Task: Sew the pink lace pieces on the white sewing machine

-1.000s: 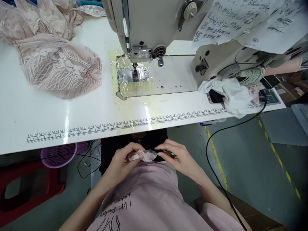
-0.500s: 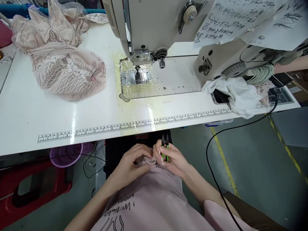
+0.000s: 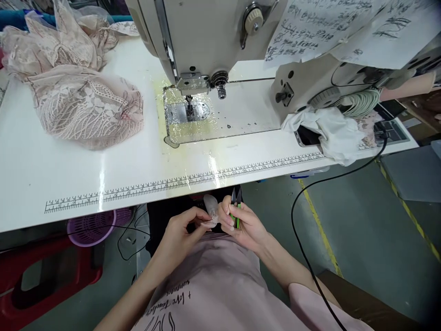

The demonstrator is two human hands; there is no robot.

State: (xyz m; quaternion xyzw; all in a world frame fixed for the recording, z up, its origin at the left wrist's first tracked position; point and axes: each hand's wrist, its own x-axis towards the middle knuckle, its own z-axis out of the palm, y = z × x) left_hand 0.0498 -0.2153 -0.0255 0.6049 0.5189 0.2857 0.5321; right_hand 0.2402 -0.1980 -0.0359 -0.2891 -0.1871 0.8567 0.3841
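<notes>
Over my lap, just below the table edge, my left hand pinches a small piece of pale pink fabric. Part of that fabric sticks up beyond the fingertips. Close beside it, my right hand is closed around green-handled thread snips, their dark blades pointing up and slightly apart. The right fingertips are at the edge of the same fabric; whether they grip it too is hard to see. Ahead stands a sewing machine, its presser foot over the needle plate.
Pale lace garments lie heaped on the table's left. A printed ruler runs along the front edge. A white cloth partly covers a phone at right. A black cable hangs on the right; a purple basket sits below left.
The fabric piece now stands up above my fingers, where before it was bunched low between both hands. My left hand has shifted slightly left. The camera view has also shifted a little.
</notes>
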